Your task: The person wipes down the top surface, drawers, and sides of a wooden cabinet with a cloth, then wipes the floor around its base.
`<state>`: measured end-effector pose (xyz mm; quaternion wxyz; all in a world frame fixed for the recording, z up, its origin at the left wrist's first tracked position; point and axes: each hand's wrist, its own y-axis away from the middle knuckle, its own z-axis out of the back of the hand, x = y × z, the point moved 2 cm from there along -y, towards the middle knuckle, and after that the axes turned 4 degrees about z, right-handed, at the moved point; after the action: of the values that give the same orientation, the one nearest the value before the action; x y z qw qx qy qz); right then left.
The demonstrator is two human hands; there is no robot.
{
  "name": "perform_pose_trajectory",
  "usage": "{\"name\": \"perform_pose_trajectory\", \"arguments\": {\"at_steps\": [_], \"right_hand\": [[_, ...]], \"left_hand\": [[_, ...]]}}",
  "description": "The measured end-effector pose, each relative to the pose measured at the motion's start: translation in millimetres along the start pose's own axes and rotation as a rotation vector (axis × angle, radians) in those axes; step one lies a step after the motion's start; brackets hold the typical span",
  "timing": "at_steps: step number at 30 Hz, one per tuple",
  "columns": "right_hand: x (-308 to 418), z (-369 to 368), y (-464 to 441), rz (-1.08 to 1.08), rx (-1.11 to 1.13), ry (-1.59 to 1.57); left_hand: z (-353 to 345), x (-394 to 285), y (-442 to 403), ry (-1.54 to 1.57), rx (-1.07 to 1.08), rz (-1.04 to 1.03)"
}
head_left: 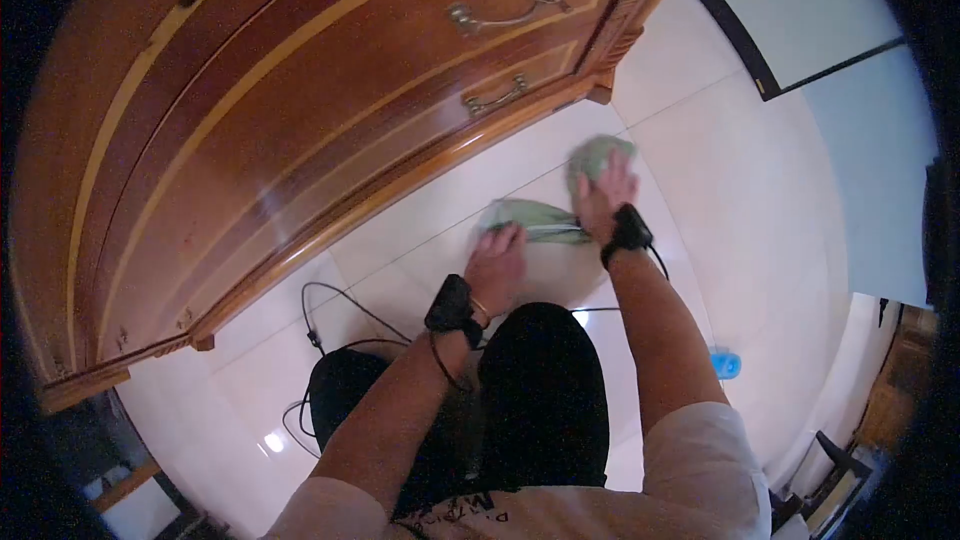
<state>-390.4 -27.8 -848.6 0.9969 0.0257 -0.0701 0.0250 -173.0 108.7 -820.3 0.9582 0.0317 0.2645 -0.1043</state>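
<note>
A pale green, soft-looking cloth [545,218] lies on the tiled floor in front of the wooden drawers. My left hand [497,260] is at its left end, with the fingers curled onto the edge. Farther forward and to the right, my right hand [612,190] lies over a rounded green bunch [590,158], fingers stretched out and smeared by motion. Whether the bunch and the flatter green part are one piece, I cannot tell. Both wrists carry black strapped devices with cables.
A wooden chest of drawers [300,120] with metal handles stands close on the left and ahead. Black cables [355,302] loop on the floor by my knees. A blue object [726,364] lies at the right. A pale panel with a dark edge [800,10] stands at the upper right.
</note>
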Motion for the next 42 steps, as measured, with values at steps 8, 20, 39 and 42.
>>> {"name": "perform_pose_trajectory", "arguments": {"at_steps": [8, 20, 39, 42], "right_hand": [[-62.1, 4.7, 140.8, -0.42, -0.05, 0.027], [-59.3, 9.2, 52.7, -0.499, -0.203, 0.04], [-123.1, 0.8, -159.7, -0.463, -0.185, 0.079], [-119.5, 4.0, -172.6, -0.378, -0.182, 0.056]], "left_hand": [[-18.4, -29.7, -28.9, -0.044, 0.336, -0.279], [-39.7, -71.8, -134.6, -0.175, 0.257, -0.219], [-79.8, -77.6, -226.3, -0.127, 0.1, -0.259], [-83.0, -78.7, -228.6, -0.149, 0.08, -0.256]]}}
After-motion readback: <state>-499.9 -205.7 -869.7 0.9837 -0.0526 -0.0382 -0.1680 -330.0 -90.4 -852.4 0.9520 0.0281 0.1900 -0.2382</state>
